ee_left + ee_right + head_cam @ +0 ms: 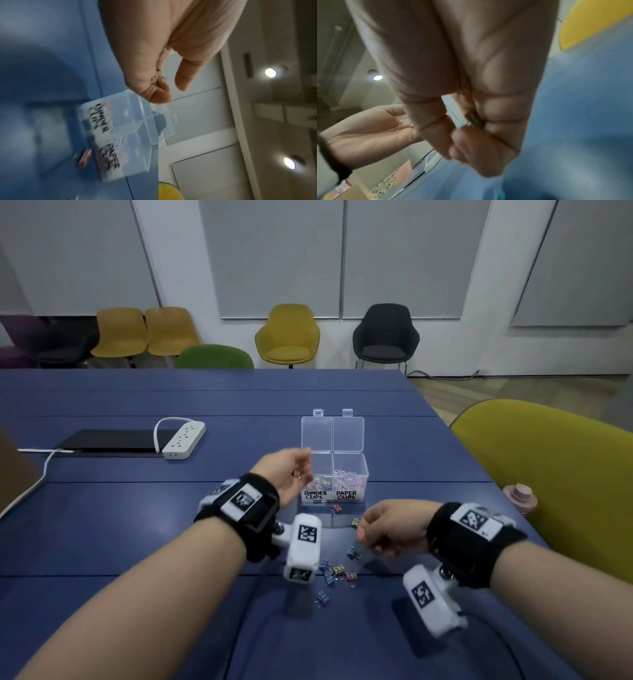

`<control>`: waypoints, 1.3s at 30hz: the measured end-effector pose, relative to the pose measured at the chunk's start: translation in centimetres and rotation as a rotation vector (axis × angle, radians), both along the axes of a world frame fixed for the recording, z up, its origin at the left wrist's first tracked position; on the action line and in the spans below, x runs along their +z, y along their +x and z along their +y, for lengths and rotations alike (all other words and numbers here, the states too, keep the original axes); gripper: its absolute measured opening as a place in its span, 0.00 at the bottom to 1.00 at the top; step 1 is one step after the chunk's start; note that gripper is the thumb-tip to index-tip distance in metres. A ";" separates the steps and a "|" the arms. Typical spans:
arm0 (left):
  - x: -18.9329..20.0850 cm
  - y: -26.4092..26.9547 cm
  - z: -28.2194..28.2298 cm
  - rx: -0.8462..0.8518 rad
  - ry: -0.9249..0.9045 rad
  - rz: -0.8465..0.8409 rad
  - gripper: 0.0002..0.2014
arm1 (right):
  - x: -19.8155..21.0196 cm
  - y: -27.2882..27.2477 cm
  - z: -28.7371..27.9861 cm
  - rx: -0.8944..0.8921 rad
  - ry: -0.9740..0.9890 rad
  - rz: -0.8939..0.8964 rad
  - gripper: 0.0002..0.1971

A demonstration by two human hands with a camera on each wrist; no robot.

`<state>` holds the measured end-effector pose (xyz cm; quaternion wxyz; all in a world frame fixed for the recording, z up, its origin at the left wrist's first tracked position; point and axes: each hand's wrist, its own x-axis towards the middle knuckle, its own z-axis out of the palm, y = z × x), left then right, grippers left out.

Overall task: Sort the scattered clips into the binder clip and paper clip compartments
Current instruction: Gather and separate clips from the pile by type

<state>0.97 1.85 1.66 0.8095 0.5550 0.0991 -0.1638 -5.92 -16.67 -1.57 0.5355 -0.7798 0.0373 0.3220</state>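
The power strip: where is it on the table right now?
In the head view the white power strip lies on the blue table, left of the clear clip box, beside a black pad.

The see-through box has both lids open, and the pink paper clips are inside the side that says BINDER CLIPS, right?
Not quite. Both lids of the box are open, but the pink paper clips are in the side labelled PAPER CLIPS. The head view shows it.
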 end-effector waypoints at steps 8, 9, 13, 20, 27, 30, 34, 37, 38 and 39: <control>2.1 4.1 -2.1 -0.120 0.398 -0.230 0.23 | 6.6 8.0 3.2 0.022 -0.432 -0.411 0.08; 2.1 4.1 -1.8 -0.122 0.430 -0.245 0.22 | 7.0 8.7 3.8 0.010 -0.467 -0.482 0.06; 1.6 3.4 0.0 -0.120 0.694 -0.358 0.09 | 7.7 10.5 5.7 0.027 -0.583 -0.636 0.14; -1.5 -2.0 3.3 -0.688 1.028 -0.527 0.11 | 6.5 8.9 4.5 0.013 -0.483 -0.687 0.12; -4.2 -6.6 2.7 -1.059 1.366 -0.700 0.43 | 0.5 4.0 4.1 0.570 -0.947 -0.564 0.22; -5.0 -6.9 1.6 -1.044 1.424 -0.721 0.41 | -1.1 3.8 4.0 0.598 -0.974 -0.588 0.26; -5.2 -6.8 0.7 -0.983 1.472 -0.750 0.27 | -1.3 3.2 3.9 0.607 -0.991 -0.572 0.25; -5.4 -6.2 1.2 -0.875 1.469 -0.734 0.19 | -0.8 1.6 3.5 0.573 -0.940 -0.559 0.23; -5.5 -6.0 1.5 -0.844 1.462 -0.712 0.17 | -0.8 0.9 3.4 0.564 -0.912 -0.553 0.23; -5.6 -5.9 1.7 -0.822 1.458 -0.690 0.16 | -0.9 0.2 3.4 0.557 -0.884 -0.546 0.24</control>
